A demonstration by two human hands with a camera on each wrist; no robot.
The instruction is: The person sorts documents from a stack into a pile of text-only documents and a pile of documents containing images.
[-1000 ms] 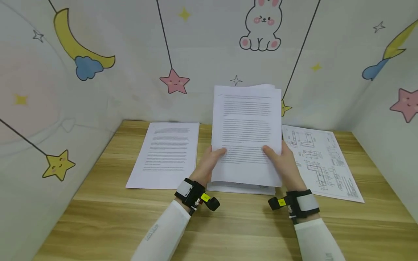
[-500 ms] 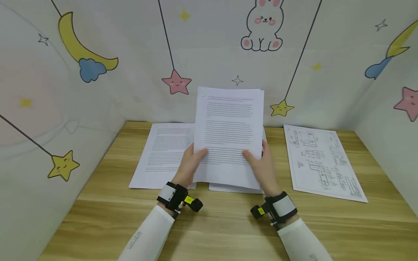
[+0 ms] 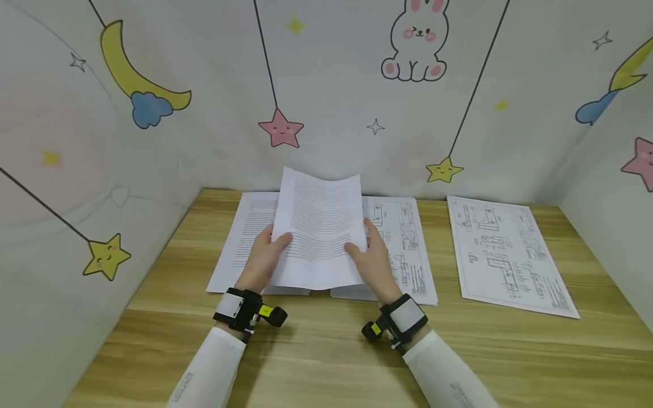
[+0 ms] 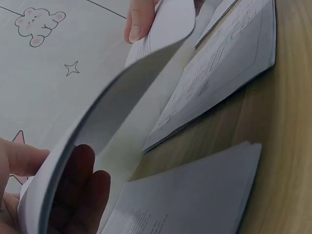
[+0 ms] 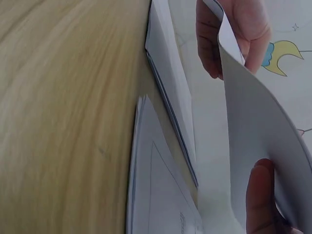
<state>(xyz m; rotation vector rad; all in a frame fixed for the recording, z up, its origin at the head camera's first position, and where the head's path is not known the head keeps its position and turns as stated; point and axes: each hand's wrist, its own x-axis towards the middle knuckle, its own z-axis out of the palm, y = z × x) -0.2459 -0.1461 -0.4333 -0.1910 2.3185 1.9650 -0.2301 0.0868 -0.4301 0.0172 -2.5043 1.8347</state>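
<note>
A bundle of printed text sheets (image 3: 320, 221) is held up off the table, bowed across its width. My left hand (image 3: 261, 259) grips its left edge, thumb on the printed face and fingers behind. On the opposite edge my right hand (image 3: 376, 265) pinches it the same way. Fingers (image 4: 90, 190) show under the curved sheets in the left wrist view. Below and behind lies a pile of text pages (image 3: 229, 266), partly covered by the bundle. A pile of technical drawings (image 3: 415, 255) lies under my right hand's side, also partly hidden.
Another technical drawing sheet or pile (image 3: 515, 260) lies at the right of the wooden table (image 3: 316, 362). A pale wall cloth (image 3: 331, 85) with cartoon prints rises behind the table. Each wrist wears a strapped camera.
Both hands have carried the bundle left and down, from over the middle drawing pile toward the left text pile. The bundle now bows, and the drawing pile shows more.
</note>
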